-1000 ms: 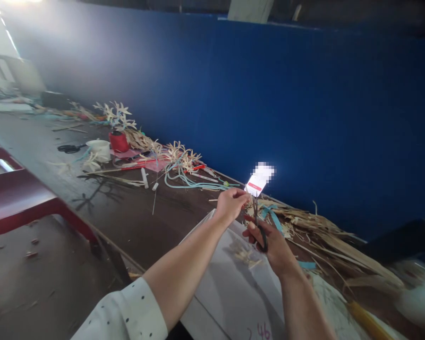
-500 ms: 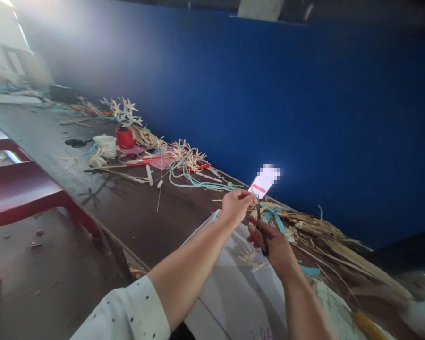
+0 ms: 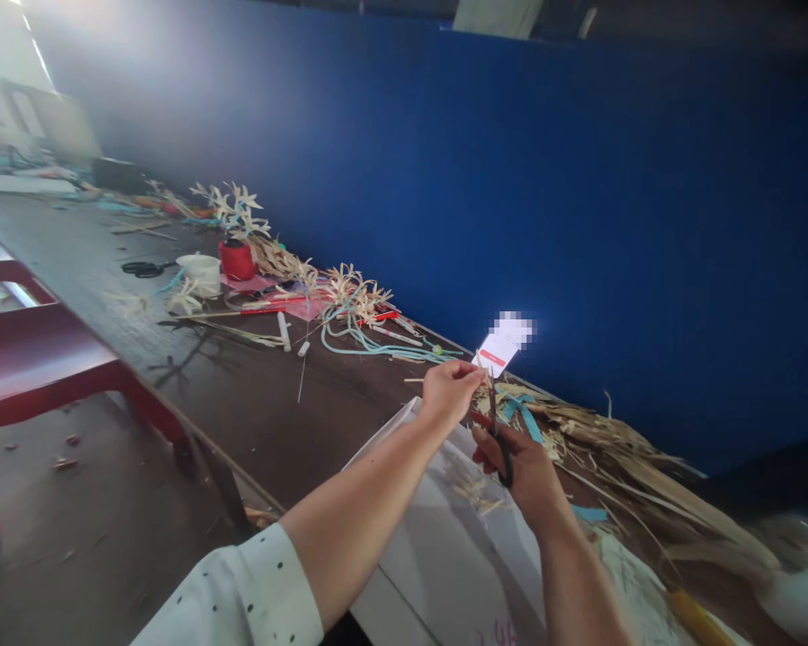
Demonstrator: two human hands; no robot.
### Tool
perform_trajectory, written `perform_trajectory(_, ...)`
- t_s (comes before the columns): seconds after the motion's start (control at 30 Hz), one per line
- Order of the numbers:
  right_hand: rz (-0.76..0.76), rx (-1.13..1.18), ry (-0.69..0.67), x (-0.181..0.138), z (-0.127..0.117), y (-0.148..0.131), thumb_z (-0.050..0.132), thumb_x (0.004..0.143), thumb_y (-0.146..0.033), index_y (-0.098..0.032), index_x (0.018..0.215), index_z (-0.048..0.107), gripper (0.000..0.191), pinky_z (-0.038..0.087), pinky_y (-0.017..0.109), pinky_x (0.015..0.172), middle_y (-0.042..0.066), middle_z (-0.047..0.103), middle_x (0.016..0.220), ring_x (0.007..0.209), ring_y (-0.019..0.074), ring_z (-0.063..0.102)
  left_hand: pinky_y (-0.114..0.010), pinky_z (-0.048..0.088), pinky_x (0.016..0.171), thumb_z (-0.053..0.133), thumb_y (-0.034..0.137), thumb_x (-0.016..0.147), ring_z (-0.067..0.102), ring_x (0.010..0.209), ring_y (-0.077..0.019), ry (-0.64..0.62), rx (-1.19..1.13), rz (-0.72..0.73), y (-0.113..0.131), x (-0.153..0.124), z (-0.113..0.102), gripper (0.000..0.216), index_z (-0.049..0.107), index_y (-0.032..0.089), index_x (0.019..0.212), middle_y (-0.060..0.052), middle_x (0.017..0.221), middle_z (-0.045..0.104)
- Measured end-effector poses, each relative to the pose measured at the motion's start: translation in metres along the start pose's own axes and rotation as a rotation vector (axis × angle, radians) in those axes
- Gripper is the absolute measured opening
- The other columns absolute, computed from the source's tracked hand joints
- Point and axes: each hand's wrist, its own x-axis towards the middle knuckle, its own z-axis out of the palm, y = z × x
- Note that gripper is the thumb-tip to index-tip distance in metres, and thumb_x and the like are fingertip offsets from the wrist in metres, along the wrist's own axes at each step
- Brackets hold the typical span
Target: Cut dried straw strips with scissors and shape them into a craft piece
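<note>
Gripping scissors [image 3: 496,420], right hand [image 3: 522,467] closed through handles, blades upright above white sheet [image 3: 431,538]. Left hand [image 3: 448,395] pinched tight at blade tips; pinched bit too small to tell. Card [image 3: 502,350] just behind, straw [image 3: 612,449] beside.

bench [image 3: 256,404]: long, dark wood | under left grip [image 3: 448,395] and right grip [image 3: 518,462]: white sheet [image 3: 437,538], straw scraps [image 3: 471,489] on it | just beyond right grip: dried leaves [image 3: 612,449] heaped, blue strips [image 3: 522,417] among them | well past left grip: teal cords [image 3: 370,345], straw flowers [image 3: 354,287], red pot [image 3: 237,260], white bowl [image 3: 202,266], black scissors [image 3: 141,268]
</note>
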Motion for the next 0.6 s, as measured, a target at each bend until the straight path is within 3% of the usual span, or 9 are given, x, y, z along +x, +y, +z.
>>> perform_trajectory(0.6,0.025,-0.024,-0.002,0.0014,-0.0006,0.0029,0.068,0.068,-0.045,-0.016,0.108,0.064,0.05,0.036,0.024,0.047,0.0,0.058,0.055,0.048,0.0113,0.046,-0.02,0.035,0.05,0.061,0.031,0.067,0.044,0.051,-0.0072,0.041,-0.042,-0.036,0.0036,-0.0056,0.0026,0.019,0.063,0.012,0.068,-0.001,0.06,0.057)
